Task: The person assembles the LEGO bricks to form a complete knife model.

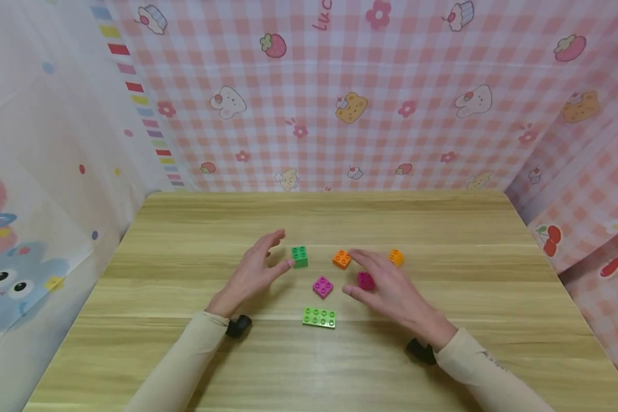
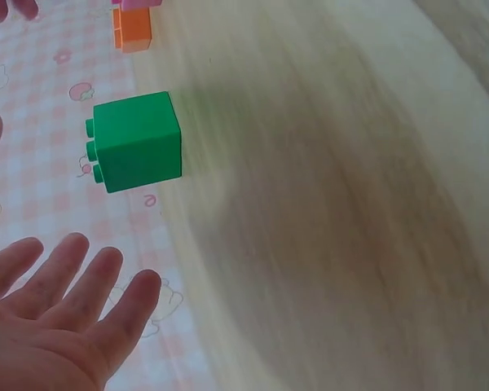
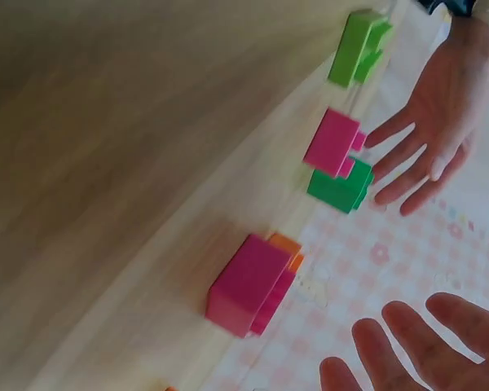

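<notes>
My left hand (image 1: 252,274) is held with fingers spread just left of a green brick (image 1: 300,257), holding nothing; in the left wrist view the green brick (image 2: 138,142) stands apart from the fingers. My right hand (image 1: 393,294) hovers, fingers extended, over a dark magenta brick (image 1: 365,280), partly hidden beneath it. An orange brick (image 1: 342,259) lies by its fingertips. In the right wrist view a gap shows between the right hand (image 3: 424,350) and the dark magenta brick (image 3: 248,285). Between the hands lies a pink brick (image 1: 323,287).
A light green brick (image 1: 319,317) with two rows of studs lies nearest the front of the wooden table (image 1: 319,372). A yellow-orange piece (image 1: 396,257) with a rounded edge sits beyond the right hand. Patterned cloth (image 1: 319,74) hangs behind the table and at both sides.
</notes>
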`<state>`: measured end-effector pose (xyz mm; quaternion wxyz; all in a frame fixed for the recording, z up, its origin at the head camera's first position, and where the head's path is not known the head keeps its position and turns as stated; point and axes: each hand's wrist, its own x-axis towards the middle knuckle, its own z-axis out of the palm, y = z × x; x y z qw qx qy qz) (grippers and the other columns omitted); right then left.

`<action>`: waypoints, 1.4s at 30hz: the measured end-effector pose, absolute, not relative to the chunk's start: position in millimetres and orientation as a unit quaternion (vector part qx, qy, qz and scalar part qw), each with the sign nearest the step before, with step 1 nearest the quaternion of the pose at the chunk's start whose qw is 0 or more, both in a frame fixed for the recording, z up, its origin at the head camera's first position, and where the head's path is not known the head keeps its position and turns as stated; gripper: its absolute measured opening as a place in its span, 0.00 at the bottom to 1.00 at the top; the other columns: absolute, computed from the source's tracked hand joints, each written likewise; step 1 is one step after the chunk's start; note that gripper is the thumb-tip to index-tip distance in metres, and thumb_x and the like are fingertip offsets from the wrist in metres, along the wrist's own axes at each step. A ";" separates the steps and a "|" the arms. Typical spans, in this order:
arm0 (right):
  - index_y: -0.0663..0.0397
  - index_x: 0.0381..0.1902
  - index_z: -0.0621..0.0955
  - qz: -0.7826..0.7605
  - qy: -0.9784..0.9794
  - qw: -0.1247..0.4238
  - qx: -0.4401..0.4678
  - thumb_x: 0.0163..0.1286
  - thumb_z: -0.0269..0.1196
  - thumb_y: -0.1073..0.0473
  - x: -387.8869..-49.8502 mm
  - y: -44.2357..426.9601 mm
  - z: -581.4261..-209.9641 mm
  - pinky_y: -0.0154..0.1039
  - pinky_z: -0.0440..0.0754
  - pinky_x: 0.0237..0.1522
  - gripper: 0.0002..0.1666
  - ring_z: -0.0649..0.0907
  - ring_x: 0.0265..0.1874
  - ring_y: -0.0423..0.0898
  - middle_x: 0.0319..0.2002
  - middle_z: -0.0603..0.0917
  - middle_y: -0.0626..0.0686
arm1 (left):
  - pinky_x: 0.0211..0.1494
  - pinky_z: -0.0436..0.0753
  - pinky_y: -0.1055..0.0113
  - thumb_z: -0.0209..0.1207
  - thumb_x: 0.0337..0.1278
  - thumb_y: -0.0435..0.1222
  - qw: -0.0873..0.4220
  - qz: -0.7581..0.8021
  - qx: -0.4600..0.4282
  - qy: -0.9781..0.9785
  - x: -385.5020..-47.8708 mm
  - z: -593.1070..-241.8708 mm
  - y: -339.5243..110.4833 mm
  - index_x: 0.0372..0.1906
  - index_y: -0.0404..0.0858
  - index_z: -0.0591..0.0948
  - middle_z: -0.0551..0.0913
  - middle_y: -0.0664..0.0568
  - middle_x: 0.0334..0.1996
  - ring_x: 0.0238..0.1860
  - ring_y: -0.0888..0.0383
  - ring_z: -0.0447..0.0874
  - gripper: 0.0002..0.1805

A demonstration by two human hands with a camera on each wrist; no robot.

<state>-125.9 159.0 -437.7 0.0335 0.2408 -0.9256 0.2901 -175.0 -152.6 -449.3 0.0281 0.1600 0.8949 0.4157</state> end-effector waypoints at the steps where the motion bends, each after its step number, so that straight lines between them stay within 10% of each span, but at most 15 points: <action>1: 0.53 0.76 0.70 0.296 -0.924 0.030 0.242 0.70 0.69 0.37 -124.6 157.5 -437.5 0.63 0.72 0.69 0.45 0.72 0.71 0.59 0.74 0.72 0.58 | 0.73 0.72 0.46 0.66 0.68 0.47 0.030 0.423 0.159 0.891 -175.6 -449.6 -152.0 0.79 0.37 0.63 0.68 0.42 0.75 0.73 0.43 0.68 0.41; 42: 0.57 0.63 0.82 0.196 -0.903 -0.150 0.352 0.66 0.74 0.50 -112.0 103.7 -448.2 0.46 0.80 0.61 0.31 0.80 0.55 0.47 0.60 0.80 0.55 | 0.71 0.76 0.50 0.68 0.63 0.30 0.124 0.462 0.129 0.869 -201.3 -464.2 -130.5 0.74 0.33 0.68 0.78 0.38 0.64 0.63 0.43 0.78 0.36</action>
